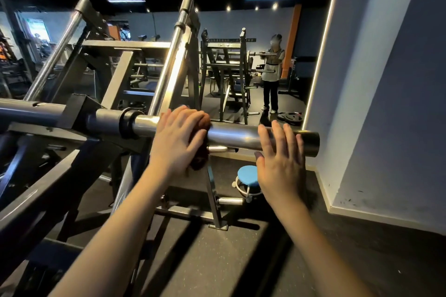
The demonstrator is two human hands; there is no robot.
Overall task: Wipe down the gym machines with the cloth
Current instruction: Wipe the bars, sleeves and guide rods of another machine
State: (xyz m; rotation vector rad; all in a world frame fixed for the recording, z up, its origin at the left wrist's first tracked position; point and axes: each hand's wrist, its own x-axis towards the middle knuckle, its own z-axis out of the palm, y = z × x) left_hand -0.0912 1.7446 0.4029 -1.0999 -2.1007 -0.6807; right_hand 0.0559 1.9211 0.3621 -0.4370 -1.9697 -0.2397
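Dark rubber gym flooring (217, 260) spreads under a plate-loaded machine, with a pale wall (386, 103) close on the right and a mirror (241, 67) behind. Across the middle of the view runs the machine's chrome loading bar (231, 136), its long axis nearly level from left to right. A black collar (126, 123) marks its inner end and a dark end cap (312, 143) its free end.

The person's left hand (177, 138) lies over the top of the bar just right of the collar, fingers laid close together and almost straight. It presses a dark brown cloth (202, 155) against the metal. The cloth drapes round the bar under the palm, and a fold hangs below. The thumb is hidden.

The right hand (281, 164) holds nothing. Its fingers are spread and straight, their tips resting on the bar near the end cap.

Between the two hands a bare stretch of chrome shows. The unwiped run therefore seems to lie to the right of the cloth, along the bar's own axis and toward the right hand. The left hand is the one placed to slide it there, and the right would probably have to lift clear. A blue stool (248, 173) stands on the floor below.
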